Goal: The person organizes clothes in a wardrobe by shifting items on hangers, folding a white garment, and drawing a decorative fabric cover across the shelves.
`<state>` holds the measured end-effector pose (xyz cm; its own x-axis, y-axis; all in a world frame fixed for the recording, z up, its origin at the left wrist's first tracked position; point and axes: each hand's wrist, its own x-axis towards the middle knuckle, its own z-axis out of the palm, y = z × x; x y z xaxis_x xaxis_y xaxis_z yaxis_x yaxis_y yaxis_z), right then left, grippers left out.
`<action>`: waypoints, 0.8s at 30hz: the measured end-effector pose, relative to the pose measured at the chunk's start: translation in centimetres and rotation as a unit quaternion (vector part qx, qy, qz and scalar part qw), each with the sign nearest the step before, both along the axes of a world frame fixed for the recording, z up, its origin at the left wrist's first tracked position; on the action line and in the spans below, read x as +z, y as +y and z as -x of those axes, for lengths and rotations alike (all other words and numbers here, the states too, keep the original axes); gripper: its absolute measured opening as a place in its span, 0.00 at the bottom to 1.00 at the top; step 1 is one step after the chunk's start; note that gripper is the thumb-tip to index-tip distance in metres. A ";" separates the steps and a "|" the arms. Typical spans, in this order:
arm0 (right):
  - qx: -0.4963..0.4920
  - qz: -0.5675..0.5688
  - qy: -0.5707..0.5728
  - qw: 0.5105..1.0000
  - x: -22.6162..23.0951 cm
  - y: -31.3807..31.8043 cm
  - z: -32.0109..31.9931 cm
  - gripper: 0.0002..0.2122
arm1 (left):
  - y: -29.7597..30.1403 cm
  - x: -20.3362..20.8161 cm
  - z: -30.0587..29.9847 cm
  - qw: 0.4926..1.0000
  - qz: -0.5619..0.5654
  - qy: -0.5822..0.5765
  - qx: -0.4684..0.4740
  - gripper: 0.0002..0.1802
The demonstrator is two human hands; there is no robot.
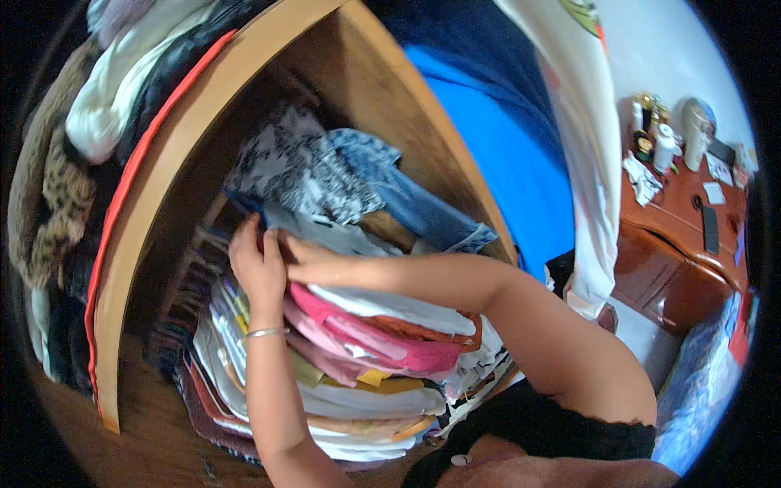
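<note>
My left hand [259, 252], with a bangle on its wrist, is at the back left of a tall stack of folded clothes. Its fingers curl at the edge of a pale grey-blue garment [333, 232] on top, seeming to pinch the cloth. My right hand [313, 262] reaches across from the right and meets the left one; its fingertips are hidden behind it. Below my hands lie a bright pink garment [374, 329] and several white, yellow and rust-coloured folded pieces. Behind them rest a black-and-white patterned garment [301, 167] and blue denim [423, 207].
A wooden panel [183, 146] edges the wardrobe compartment on the left, with hanging clothes [61, 187] beyond it. Blue fabric [504, 146] and a pale curtain-like cloth [590, 138] hang at the right. Bottles and small items stand on a reddish-brown dresser [679, 220].
</note>
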<state>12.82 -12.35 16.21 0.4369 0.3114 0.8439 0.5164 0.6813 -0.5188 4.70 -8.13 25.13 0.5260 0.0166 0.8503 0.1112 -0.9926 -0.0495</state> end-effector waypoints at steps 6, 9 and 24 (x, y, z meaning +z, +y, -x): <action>-0.010 0.257 -0.117 0.959 -3.7 -8.1 2.3 0.18 | -2.3 0.0 1.5 0.901 -0.159 0.395 0.081 0.23; -0.101 0.024 -0.168 0.980 -4.3 -13.9 3.6 0.13 | 0.2 -0.8 3.4 0.851 -0.218 0.442 0.180 0.21; 0.003 0.165 0.169 0.972 -10.2 -23.1 -3.1 0.09 | 1.0 -12.6 4.9 0.663 -0.274 0.633 0.291 0.24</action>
<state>15.94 -35.43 6.05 0.6690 0.5439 0.5065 0.2753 0.4516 -0.8487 -0.15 -7.15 12.48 0.8634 0.4021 -0.3046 -0.0075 -0.5936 -0.8047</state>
